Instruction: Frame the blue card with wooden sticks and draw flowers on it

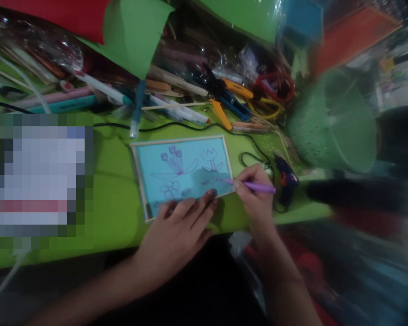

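Observation:
A blue sheet (156, 158) edged with thin wooden sticks lies on the green tabletop. Purple line drawings of flowers (172, 159) cover parts of it. My right hand (256, 197) pinches a purple marker (258, 186), its tip at the sheet's right side, near a small leaf-like outline. Across the lower edge of the sheet rests my left hand (180, 226), fingers stretched out and lying flat, hiding part of the lower drawings.
Behind the sheet lie several markers (104, 88), pliers (231, 102) and sticks. A black cable (163, 127) crosses the table. At the right are a glue gun (286, 174) and a green bucket (329, 122). A pixelated patch covers the left.

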`<state>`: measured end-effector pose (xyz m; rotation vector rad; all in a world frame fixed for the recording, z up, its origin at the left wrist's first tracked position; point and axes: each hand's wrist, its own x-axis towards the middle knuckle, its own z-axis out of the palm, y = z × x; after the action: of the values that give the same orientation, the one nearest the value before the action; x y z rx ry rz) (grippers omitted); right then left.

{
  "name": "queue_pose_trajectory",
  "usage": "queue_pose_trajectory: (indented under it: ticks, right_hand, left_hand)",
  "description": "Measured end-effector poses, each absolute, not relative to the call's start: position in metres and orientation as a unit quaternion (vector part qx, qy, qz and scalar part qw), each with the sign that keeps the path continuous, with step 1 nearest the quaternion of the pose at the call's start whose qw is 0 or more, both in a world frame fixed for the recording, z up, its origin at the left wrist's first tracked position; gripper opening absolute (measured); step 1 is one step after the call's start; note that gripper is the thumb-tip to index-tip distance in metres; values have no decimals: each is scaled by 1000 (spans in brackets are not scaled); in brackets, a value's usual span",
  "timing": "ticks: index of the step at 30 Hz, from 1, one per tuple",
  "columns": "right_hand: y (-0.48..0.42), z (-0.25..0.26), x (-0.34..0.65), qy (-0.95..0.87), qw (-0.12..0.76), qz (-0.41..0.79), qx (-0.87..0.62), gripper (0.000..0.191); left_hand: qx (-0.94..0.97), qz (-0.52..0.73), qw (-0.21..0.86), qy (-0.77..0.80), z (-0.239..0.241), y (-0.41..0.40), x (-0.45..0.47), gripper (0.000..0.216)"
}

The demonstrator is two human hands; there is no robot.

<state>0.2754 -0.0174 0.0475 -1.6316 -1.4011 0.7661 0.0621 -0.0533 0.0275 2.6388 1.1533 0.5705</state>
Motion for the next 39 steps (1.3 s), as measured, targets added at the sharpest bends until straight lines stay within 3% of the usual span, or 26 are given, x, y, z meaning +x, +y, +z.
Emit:
queue_pose_trajectory:
  ticks: [39]
  right_hand:
    - [-11,49,273,-636,384,314,-591,11]
  left_hand:
    - [891,206,109,390,24,-54,63,39]
